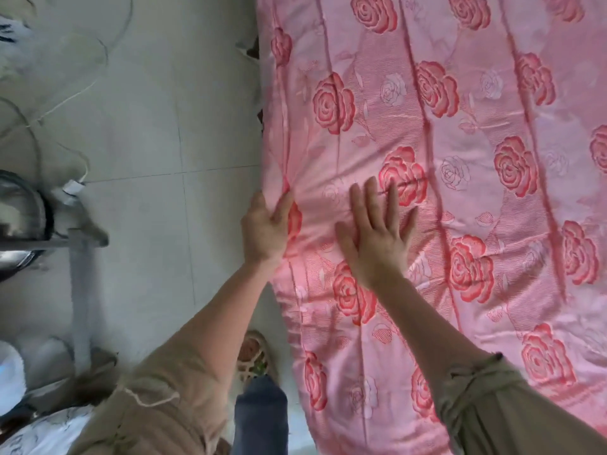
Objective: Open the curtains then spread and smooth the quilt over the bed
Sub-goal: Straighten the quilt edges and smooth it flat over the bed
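A pink quilt (460,192) with red rose patterns lies spread over the bed and fills the right half of the view. Its left edge hangs down the bed's side. My left hand (266,228) grips that edge, thumb on top, with the fabric bunched into folds around it. My right hand (377,234) rests flat on the quilt just to the right, palm down, fingers spread. The curtains are not in view.
Pale tiled floor (147,126) runs along the bed's left side. A grey metal stand (78,290) with a dark round object on it sits at the far left, with white cables (75,96) trailing on the floor. My sandalled foot (253,356) stands by the bed.
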